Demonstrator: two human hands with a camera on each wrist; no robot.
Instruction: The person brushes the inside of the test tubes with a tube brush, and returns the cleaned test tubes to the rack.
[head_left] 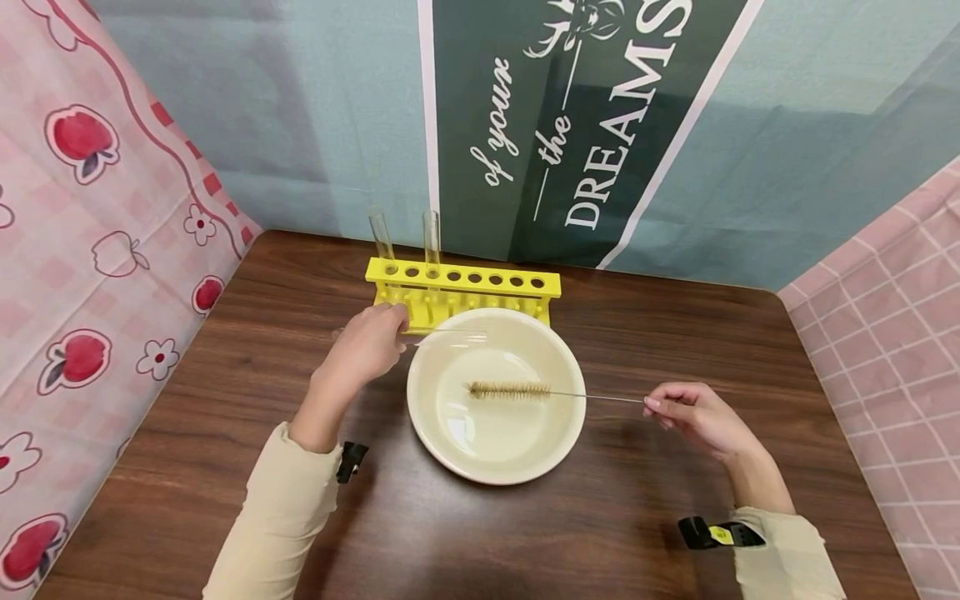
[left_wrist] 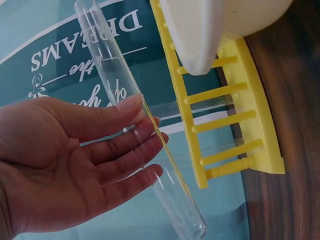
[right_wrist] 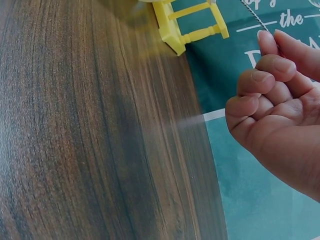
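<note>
My left hand (head_left: 367, 342) holds a clear glass test tube (left_wrist: 107, 62) between thumb and fingers. In the head view the tube lies nearly level, one end over the far-left rim of a cream bowl (head_left: 493, 477). On the right, my right hand (head_left: 696, 419) pinches the twisted wire handle of a test tube brush (head_left: 510, 389) between thumb and forefinger, the other fingers curled. The brush's tan bristles hang over the bowl, apart from the tube. In the right wrist view only a short stretch of the wire (right_wrist: 254, 16) shows above the fingertips.
Behind the bowl stands a yellow test tube rack (head_left: 553, 286) with a row of holes. Two clear tubes stand in it, a left one (head_left: 381, 235) and another (head_left: 431, 237) near it. Cloths hang around the dark wooden table (head_left: 637, 325) at the back and sides.
</note>
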